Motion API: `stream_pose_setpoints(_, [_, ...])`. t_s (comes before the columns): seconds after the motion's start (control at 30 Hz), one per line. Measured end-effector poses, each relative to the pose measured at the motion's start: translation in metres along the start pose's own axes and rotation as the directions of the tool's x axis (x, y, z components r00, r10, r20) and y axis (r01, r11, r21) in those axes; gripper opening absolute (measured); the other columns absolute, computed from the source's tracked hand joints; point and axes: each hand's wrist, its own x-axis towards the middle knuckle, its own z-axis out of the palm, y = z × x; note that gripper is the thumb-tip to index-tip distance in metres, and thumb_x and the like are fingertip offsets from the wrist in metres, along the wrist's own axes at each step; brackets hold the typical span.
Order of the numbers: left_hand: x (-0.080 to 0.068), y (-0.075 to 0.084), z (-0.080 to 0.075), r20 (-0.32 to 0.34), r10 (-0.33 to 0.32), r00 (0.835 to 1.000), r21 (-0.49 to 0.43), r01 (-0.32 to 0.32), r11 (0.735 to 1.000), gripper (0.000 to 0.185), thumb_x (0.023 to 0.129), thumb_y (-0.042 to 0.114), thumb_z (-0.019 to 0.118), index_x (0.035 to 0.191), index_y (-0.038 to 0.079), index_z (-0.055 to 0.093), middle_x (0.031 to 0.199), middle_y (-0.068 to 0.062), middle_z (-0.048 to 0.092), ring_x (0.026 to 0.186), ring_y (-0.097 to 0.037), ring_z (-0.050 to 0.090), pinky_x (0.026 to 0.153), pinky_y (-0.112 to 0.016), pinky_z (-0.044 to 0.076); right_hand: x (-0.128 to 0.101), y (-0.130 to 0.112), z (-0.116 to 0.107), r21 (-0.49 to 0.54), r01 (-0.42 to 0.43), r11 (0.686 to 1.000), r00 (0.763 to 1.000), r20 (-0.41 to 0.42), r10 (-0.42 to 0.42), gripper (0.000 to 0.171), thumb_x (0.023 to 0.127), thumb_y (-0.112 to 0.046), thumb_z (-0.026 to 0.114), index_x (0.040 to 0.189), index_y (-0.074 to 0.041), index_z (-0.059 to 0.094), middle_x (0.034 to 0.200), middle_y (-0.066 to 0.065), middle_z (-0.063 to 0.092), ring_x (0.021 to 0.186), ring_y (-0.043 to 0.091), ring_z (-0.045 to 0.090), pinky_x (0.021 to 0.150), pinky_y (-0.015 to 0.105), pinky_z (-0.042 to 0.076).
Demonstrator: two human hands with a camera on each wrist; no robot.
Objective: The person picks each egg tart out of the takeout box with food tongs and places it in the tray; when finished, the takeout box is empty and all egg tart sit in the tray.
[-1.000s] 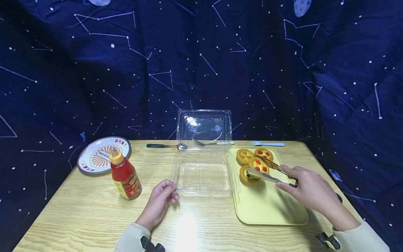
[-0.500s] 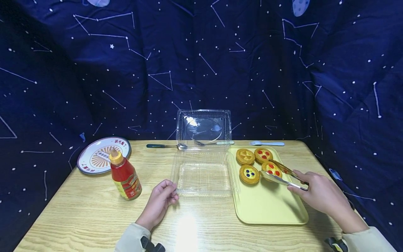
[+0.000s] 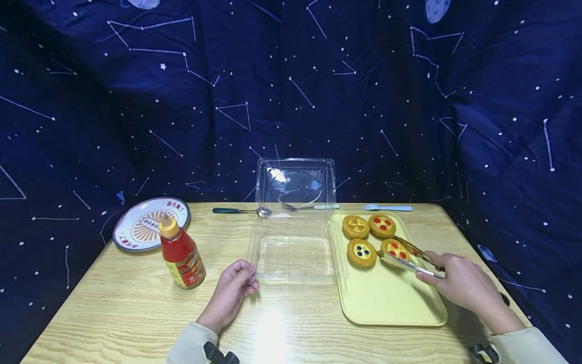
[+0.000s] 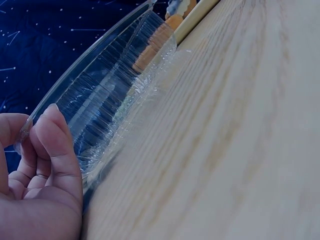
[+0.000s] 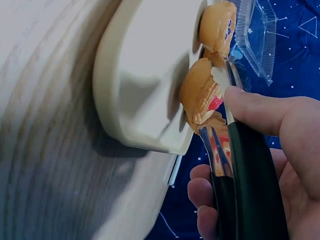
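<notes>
My left hand pinches the near left corner of a clear plastic clamshell box, which stands with its lid raised. In the left wrist view, thumb and fingers meet on the box's rim. My right hand grips metal tongs with black handles. The tongs' arms straddle a red-topped tart on the yellow tray. Beside it sit a tart with blue dots, a plain-topped tart and another red-topped tart.
A red sauce bottle with a yellow cap stands at the left, before a patterned plate. Behind the box lie a dark-handled utensil and a pale green-handled one. A blue fork lies behind the tray. A starry curtain hangs behind.
The tongs and the red-topped tart have moved right, from over the other tarts to beside the blue-dotted one, and sit lower. My left hand stays at the box corner.
</notes>
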Motion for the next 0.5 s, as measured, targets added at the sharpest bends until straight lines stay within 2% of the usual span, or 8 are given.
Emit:
stream_pose_setpoints(0.3, [0.0006,-0.0003,-0.001,-0.006,-0.003,1.0,0.001,0.003,1.0,0.01,0.098,0.01,0.056,0.094,0.004,0.049,0.084,-0.006,0.05,0.07,-0.014,0.06,0.059,-0.019,0.049,-0.0043,0.0027,0.0037,0.051,-0.037,0.998,0.999,0.041,0.035,0.083,0.083,-0.057,0.072,0.134,0.005,0.055,0.107,0.031,0.066,0.101,0.055,0.058,0.065,0.063,0.047])
stream_pose_setpoints(0.5, [0.0001,-0.0012,-0.0004,-0.017,-0.002,1.0,0.002,0.002,1.0,0.011,0.098,0.011,0.057,0.093,0.005,0.05,0.083,-0.005,0.05,0.07,-0.014,0.059,0.059,-0.018,0.049,-0.0093,0.0032,-0.0016,0.069,-0.029,0.997,0.999,-0.033,0.032,0.081,0.08,-0.055,0.076,0.129,0.007,0.058,0.108,0.034,0.064,0.08,0.038,0.063,0.06,0.056,0.048])
